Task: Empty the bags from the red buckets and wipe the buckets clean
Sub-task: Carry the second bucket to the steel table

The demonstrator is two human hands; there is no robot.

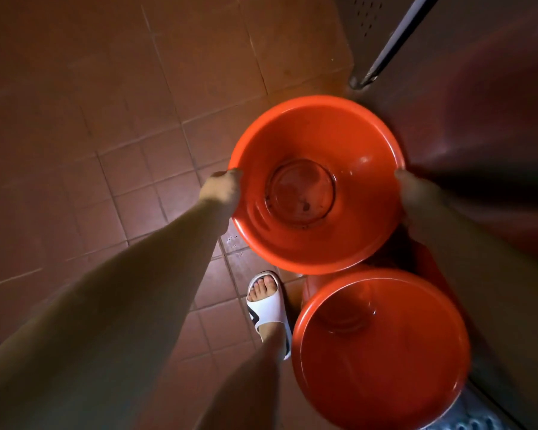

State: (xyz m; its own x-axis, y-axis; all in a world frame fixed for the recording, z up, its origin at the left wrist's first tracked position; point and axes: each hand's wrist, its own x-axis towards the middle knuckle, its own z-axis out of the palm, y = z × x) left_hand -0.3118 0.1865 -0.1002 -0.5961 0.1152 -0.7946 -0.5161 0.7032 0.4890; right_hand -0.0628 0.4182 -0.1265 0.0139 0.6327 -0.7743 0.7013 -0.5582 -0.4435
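Note:
A red bucket (364, 144) is held up in the middle of the head view, mouth facing me, with no bag inside and dark specks on its round bottom. My left hand (222, 189) grips its left rim. My right hand (416, 197) grips its right rim. A second red bucket (382, 367) stands lower right, upright, with no bag in it and its inside glossy. No bag or cloth is in view.
Brown floor tiles (106, 119) spread to the left. My foot in a white slipper (269, 308) stands just left of the lower bucket. A dark wall or cabinet (479, 103) and a slanted metal pole (392, 45) are at the upper right.

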